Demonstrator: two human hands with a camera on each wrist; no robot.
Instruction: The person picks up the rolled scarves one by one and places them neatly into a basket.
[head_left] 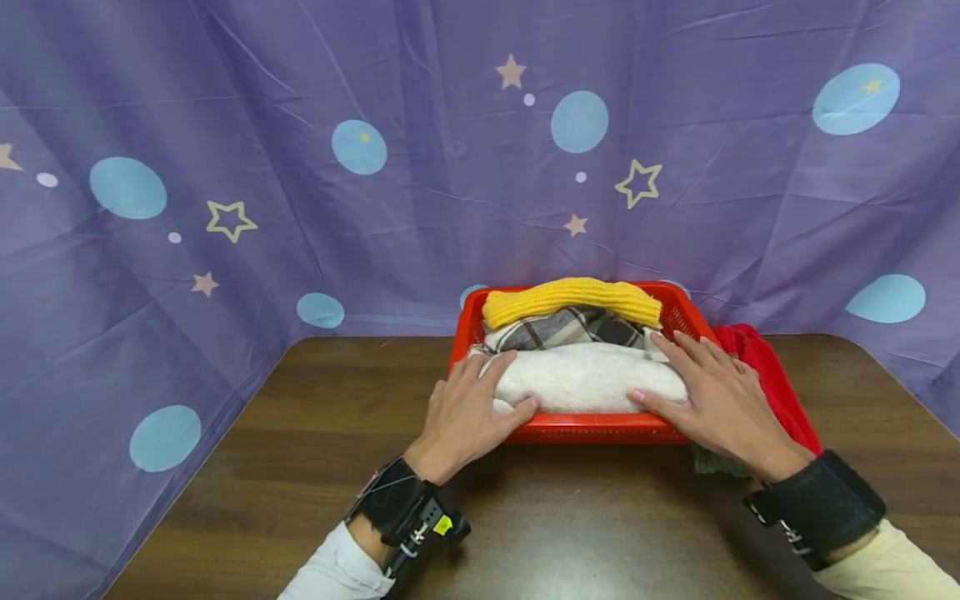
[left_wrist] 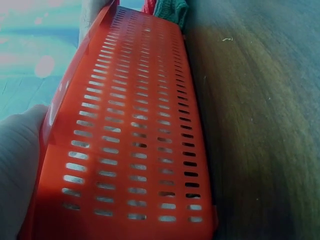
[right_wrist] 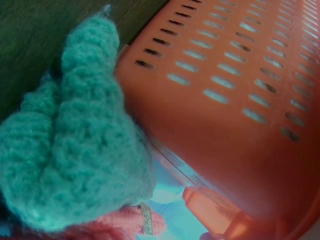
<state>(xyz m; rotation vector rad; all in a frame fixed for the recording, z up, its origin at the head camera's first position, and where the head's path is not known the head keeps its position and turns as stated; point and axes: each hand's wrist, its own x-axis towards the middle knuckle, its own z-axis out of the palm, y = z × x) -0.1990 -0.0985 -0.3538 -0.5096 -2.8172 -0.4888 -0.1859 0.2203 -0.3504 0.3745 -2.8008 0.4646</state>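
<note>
A fluffy white folded cloth (head_left: 585, 379) lies across the front of a red plastic basket (head_left: 592, 429) on the table. My left hand (head_left: 472, 412) rests on the cloth's left end, its fingers spread and its thumb near the front rim. On the right end lies my right hand (head_left: 712, 400), fingers extended over the basket's edge and thumb on the cloth. Behind the white cloth sit a grey-and-white plaid cloth (head_left: 551, 331) and a yellow ribbed knit (head_left: 577, 300). The left wrist view shows the basket's slotted wall (left_wrist: 125, 135) beside part of the left hand.
To the basket's right a red knit piece (head_left: 776, 387) lies on the wooden table (head_left: 360, 400). A green knit piece (right_wrist: 100, 135) bunches against the basket's right front corner. A purple curtain (head_left: 450, 200) hangs behind the table.
</note>
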